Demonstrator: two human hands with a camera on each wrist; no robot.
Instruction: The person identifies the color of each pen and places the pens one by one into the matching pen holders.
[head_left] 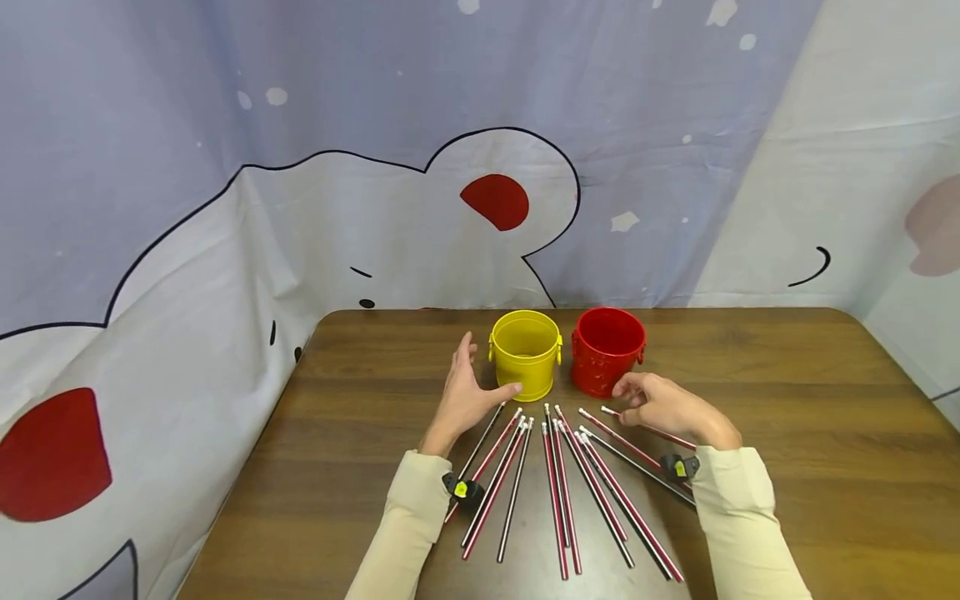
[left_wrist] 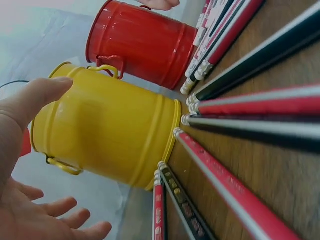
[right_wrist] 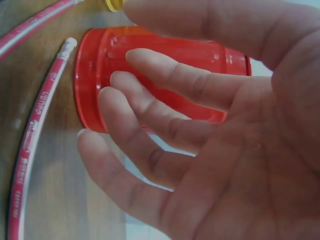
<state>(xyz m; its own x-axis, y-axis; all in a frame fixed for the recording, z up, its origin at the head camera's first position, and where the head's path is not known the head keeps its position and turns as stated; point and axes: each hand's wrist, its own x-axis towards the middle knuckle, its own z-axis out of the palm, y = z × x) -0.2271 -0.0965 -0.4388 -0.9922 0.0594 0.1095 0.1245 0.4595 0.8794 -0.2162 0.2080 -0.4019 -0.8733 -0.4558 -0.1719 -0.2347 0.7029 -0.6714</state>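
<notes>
On the wooden desk (head_left: 750,367) two small metal buckets stand side by side at the far middle: a yellow bucket (head_left: 526,354) and a red bucket (head_left: 607,350), close together but apart. The left hand (head_left: 465,392) is open, fingers straight and spread, its thumb tip at the yellow bucket's lower wall; whether it touches cannot be told. The right hand (head_left: 660,404) lies just in front of the red bucket with relaxed, slightly bent fingers, holding nothing, its fingertips above the eraser end of one red-and-white striped pencil (head_left: 647,428). A fan of pencils (head_left: 562,475), red-striped and black-striped, lies spread on the desk between the two forearms, eraser ends pointing toward the buckets. The left wrist view shows the nearest eraser tips almost reaching the yellow bucket's base. Printing runs along the pencil barrels, but it is too blurred to read.
</notes>
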